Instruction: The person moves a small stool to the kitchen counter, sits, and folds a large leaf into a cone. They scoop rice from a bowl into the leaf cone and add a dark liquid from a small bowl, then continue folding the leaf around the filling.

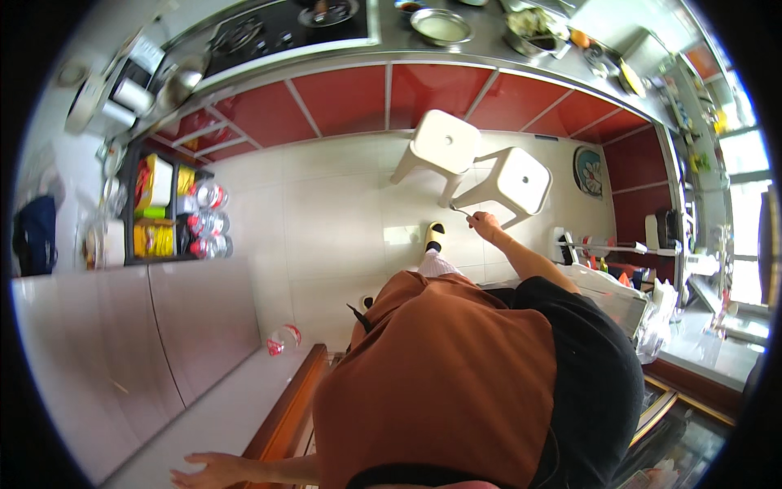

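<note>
My right hand [484, 224] is closed around a slim metal utensil [460, 211], held out over the floor in front of me. The utensil's far end is too small to tell what kind it is. Just beyond that hand are two white plastic stools, one on the left [445, 142] and one on the right [523, 181], each with a round hole in its seat. My left hand [211, 469] reaches out at the lower left, fingers apart and holding nothing. It is close to a wooden door frame [281, 409]. A brown apron [440, 379] covers my front.
Red cabinets [339, 101] run beneath a counter with a gas stove [275, 36], a metal bowl of pale liquid [442, 26] and a pot [531, 43]. On the left, a dark shelf [129, 208] and bottles [209, 224] border the floor. Another bottle [284, 340] lies near the doorway.
</note>
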Demonstrator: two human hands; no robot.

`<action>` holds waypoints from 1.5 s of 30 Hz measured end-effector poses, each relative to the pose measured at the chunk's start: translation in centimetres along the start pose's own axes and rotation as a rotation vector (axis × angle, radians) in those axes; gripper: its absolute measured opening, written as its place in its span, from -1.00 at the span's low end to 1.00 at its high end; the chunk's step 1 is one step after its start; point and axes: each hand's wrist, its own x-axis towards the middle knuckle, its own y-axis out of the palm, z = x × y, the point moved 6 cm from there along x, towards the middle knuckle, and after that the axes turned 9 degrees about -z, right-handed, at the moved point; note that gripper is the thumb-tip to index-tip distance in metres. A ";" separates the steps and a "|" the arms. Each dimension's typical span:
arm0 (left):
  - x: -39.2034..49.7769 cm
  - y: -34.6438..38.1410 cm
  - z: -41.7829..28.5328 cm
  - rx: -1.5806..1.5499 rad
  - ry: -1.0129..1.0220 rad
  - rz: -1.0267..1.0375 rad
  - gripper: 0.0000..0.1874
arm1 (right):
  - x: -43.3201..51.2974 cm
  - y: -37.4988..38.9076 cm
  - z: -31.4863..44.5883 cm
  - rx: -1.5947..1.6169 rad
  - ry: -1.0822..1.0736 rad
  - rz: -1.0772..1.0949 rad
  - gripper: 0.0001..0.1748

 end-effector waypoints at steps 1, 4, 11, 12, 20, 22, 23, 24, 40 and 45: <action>-0.6 1.4 -2.7 -0.124 0.003 0.079 -0.49 | 0.6 -0.6 -2.2 0.037 0.037 0.003 -0.54; -1.3 3.5 -12.4 -0.246 -0.039 0.124 -0.53 | 3.0 -3.6 -9.0 0.042 0.070 -0.030 -0.55; 1.7 3.7 -39.1 -0.812 0.085 0.438 -0.56 | 5.2 -8.6 -23.5 0.153 0.359 -0.130 -0.55; 2.1 3.2 -41.9 -0.848 0.076 0.456 -0.56 | 5.1 -8.6 -24.9 0.147 0.424 -0.095 -0.54; -4.7 4.5 -59.3 -1.174 0.240 0.753 -0.57 | 6.8 -6.2 -27.3 0.156 0.560 0.023 -0.50; -9.9 6.6 -64.1 -1.236 0.286 0.973 -0.54 | 8.4 -5.8 -26.1 0.109 0.595 0.023 -0.48; -13.3 7.6 -66.8 -1.226 0.311 1.137 -0.55 | 9.6 -6.3 -24.7 0.041 0.478 -0.077 -0.44; -16.9 8.2 -69.6 -1.230 0.326 1.293 -0.55 | 10.5 -6.9 -23.3 0.068 0.404 -0.141 -0.43; -56.6 -0.9 -94.0 -0.778 -0.379 2.846 -0.31 | 23.6 -7.5 -27.4 0.154 0.557 -0.785 -0.70; -61.0 -2.5 -94.6 -0.733 -0.936 2.809 -0.46 | 31.6 -9.0 -29.3 -0.039 0.283 -0.840 -0.79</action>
